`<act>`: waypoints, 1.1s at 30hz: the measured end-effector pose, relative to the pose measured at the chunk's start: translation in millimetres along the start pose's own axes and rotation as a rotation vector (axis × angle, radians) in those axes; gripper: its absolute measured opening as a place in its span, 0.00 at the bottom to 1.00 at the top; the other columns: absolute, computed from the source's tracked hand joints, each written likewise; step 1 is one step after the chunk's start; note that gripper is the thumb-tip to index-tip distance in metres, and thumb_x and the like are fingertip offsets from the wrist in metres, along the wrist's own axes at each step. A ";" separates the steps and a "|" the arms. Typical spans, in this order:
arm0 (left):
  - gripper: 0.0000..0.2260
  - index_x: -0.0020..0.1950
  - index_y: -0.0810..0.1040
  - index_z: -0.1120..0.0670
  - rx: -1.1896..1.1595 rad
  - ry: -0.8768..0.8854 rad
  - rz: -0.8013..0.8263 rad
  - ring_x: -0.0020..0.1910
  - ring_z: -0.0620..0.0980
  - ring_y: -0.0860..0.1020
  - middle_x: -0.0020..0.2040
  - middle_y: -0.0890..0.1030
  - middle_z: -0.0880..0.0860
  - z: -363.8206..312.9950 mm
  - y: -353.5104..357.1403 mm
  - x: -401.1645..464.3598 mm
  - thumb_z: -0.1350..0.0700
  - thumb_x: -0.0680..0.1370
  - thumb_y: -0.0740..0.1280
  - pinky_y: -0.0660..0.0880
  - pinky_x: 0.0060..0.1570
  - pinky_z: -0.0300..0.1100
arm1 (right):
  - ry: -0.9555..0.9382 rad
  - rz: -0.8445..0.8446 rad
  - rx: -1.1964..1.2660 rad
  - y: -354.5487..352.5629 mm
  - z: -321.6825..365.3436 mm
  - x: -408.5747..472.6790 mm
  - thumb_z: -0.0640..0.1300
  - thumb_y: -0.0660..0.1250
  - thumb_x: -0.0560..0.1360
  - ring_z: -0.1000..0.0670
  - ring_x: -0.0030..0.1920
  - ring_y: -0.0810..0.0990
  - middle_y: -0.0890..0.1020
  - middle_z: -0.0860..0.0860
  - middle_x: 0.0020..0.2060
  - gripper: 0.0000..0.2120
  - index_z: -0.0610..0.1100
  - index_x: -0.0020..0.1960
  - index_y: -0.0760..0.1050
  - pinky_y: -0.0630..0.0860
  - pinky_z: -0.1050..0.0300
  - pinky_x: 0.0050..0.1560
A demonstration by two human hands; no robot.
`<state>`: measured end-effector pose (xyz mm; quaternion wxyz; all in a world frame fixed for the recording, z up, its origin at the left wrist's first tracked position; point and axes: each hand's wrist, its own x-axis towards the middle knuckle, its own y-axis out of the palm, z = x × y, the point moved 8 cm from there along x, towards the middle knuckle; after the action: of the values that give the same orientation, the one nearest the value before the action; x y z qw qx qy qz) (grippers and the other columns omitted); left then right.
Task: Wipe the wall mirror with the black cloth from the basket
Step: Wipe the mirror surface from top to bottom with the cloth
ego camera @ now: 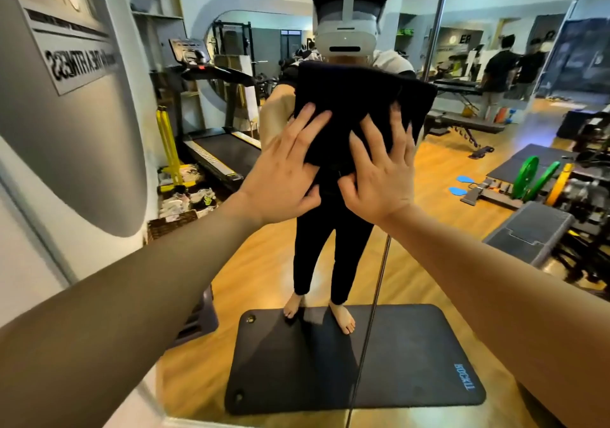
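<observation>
Spread, straightened fingers of the left hand (280, 180) and the right hand (379, 176) press a folded black cloth (359, 107) flat against the large wall mirror (429, 246) at centre frame. The glass reflects a dark rectangular floor mat (412, 361) at lower centre and a black treadmill (211, 124) at left.
</observation>
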<state>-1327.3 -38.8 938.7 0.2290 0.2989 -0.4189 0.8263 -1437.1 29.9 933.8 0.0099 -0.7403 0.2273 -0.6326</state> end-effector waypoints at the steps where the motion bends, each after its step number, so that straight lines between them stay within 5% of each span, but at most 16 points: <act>1: 0.23 0.69 0.76 0.62 0.008 -0.016 0.011 0.81 0.66 0.52 0.80 0.57 0.66 -1.4 2.3 -1.8 0.48 0.81 0.60 0.61 0.75 0.61 | -0.006 -0.001 -0.004 0.9 -1.4 -1.8 0.50 0.63 0.72 0.31 0.77 0.56 0.71 0.40 0.75 0.29 0.43 0.72 0.71 0.57 0.31 0.76; 4: 0.24 0.71 0.74 0.62 0.013 -0.066 0.010 0.81 0.67 0.52 0.80 0.57 0.66 -8.4 5.3 -8.2 0.51 0.79 0.65 0.67 0.72 0.61 | -0.023 0.026 -0.027 1.1 -0.1 -8.7 0.51 0.62 0.72 0.30 0.76 0.58 0.72 0.40 0.73 0.28 0.43 0.71 0.70 0.62 0.31 0.73; 12: 0.14 0.53 0.82 0.66 -0.026 -0.069 0.015 0.75 0.71 0.65 0.74 0.68 0.69 -45.5 26.0 -38.2 0.56 0.73 0.72 0.71 0.69 0.63 | 0.074 0.224 -0.104 5.8 13.7 -66.5 0.53 0.68 0.70 0.30 0.75 0.59 0.73 0.40 0.71 0.32 0.44 0.72 0.69 0.64 0.33 0.71; 15: 0.19 0.63 0.77 0.63 -0.005 -0.093 0.033 0.74 0.72 0.65 0.72 0.69 0.70 -58.3 40.1 -44.4 0.54 0.76 0.69 0.65 0.72 0.65 | 0.076 0.269 -0.135 -1.7 17.5 -75.3 0.53 0.70 0.67 0.31 0.70 0.65 0.73 0.40 0.69 0.36 0.47 0.73 0.65 0.66 0.35 0.67; 17: 0.30 0.74 0.64 0.58 -0.004 -0.132 0.003 0.73 0.72 0.65 0.71 0.67 0.71 -57.4 34.6 -31.2 0.51 0.75 0.69 0.61 0.74 0.66 | 0.114 0.209 -0.123 -18.7 10.1 -56.6 0.53 0.70 0.66 0.33 0.67 0.67 0.72 0.40 0.69 0.39 0.49 0.76 0.65 0.67 0.36 0.68; 20: 0.41 0.79 0.58 0.56 0.042 -0.184 -0.001 0.74 0.70 0.62 0.76 0.61 0.70 -46.4 20.1 -9.3 0.48 0.70 0.70 0.55 0.77 0.65 | 0.137 0.173 -0.147 -29.6 5.6 -29.8 0.54 0.66 0.70 0.35 0.68 0.66 0.65 0.39 0.77 0.40 0.49 0.80 0.63 0.63 0.36 0.72; 24: 0.37 0.79 0.61 0.54 0.002 -0.181 -0.012 0.75 0.68 0.59 0.78 0.59 0.68 -52.9 27.8 -11.0 0.47 0.72 0.65 0.57 0.76 0.63 | 0.143 0.210 -0.166 -17.3 6.7 -43.1 0.56 0.64 0.75 0.33 0.72 0.64 0.59 0.40 0.81 0.38 0.48 0.82 0.59 0.57 0.36 0.76; 33: 0.23 0.75 0.67 0.62 0.039 -0.079 -0.110 0.67 0.67 0.69 0.68 0.74 0.67 -119.5 85.3 -78.0 0.52 0.83 0.55 0.67 0.71 0.66 | 0.097 0.301 -0.083 17.8 4.5 -162.6 0.58 0.69 0.72 0.32 0.79 0.56 0.57 0.40 0.81 0.42 0.48 0.82 0.61 0.54 0.28 0.76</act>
<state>-1361.2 3.9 781.7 0.2517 0.3583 -0.3944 0.8079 -1454.3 69.5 776.0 0.0630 -0.6663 0.3620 -0.6488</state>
